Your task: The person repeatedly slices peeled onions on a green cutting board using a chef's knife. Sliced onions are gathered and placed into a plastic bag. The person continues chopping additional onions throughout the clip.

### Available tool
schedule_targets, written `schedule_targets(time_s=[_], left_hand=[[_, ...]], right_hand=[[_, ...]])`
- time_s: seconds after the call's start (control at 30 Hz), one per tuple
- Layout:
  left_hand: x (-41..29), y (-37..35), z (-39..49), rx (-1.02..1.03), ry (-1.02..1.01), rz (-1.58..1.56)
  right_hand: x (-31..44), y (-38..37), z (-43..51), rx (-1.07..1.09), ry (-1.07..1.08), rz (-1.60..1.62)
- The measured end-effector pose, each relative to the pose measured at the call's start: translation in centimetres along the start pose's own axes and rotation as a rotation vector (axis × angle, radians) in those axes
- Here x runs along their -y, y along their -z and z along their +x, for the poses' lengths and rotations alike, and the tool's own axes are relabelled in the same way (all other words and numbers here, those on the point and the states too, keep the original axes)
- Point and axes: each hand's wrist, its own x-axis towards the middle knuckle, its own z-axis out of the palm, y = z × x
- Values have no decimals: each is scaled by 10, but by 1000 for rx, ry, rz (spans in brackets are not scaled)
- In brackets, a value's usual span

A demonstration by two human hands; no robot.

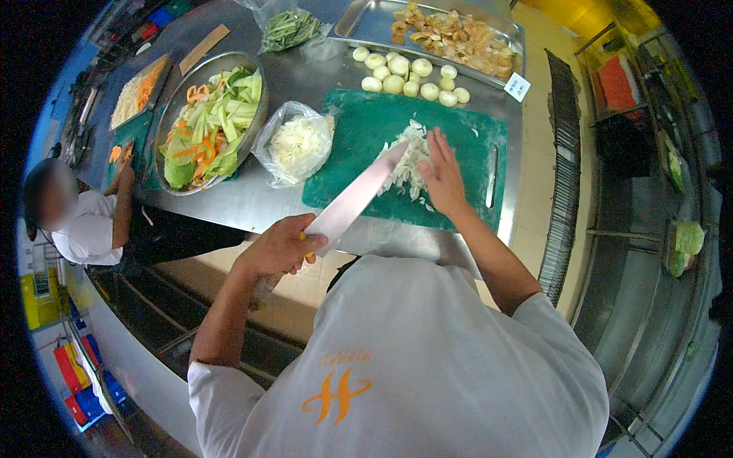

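My left hand (280,246) grips the yellow handle of a large kitchen knife (355,200). The blade points away from me to the right, its tip over the pile of chopped onion (401,169). My right hand (444,172) is flat at the right side of the pile, fingers extended and thumb apart. The onion pieces lie on a green cutting board (352,126). Several peeled whole onions (394,85) sit just beyond the board. Left of the board stands a clear plastic bag of shredded white vegetable (295,143).
A steel bowl (264,114) of cut vegetables stands left. At the back are a steel tray (366,28) of onion skins and bagged green vegetables (291,30). A co-worker (89,220) stands far left, one hand at a board with orange slices (115,153). The steel table's edge curves before me.
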Motion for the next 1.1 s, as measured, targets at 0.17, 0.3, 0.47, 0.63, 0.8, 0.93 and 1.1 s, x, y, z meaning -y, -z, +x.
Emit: schedule_targets(time_s=[0.17, 0.3, 0.47, 0.63, 0.8, 0.93, 1.1], left_hand=[[21, -45, 37, -200, -339, 350], [29, -68, 78, -214, -394, 452], [46, -57, 88, -284, -327, 593], [43, -77, 89, 4, -426, 717], [54, -63, 132, -180, -386, 735], [43, -63, 130, -188, -375, 726], [6, -130, 144, -149, -428, 670]], right_hand=[[50, 13, -5, -87, -641, 1503], [48, 24, -18, -91, -778, 1751], [40, 57, -41, -159, -701, 1381], [-31, 84, -47, -490, -633, 946], [-68, 74, -51, -472, -638, 722], [-69, 72, -53, -536, -641, 762], [-70, 71, -53, -662, -603, 765]])
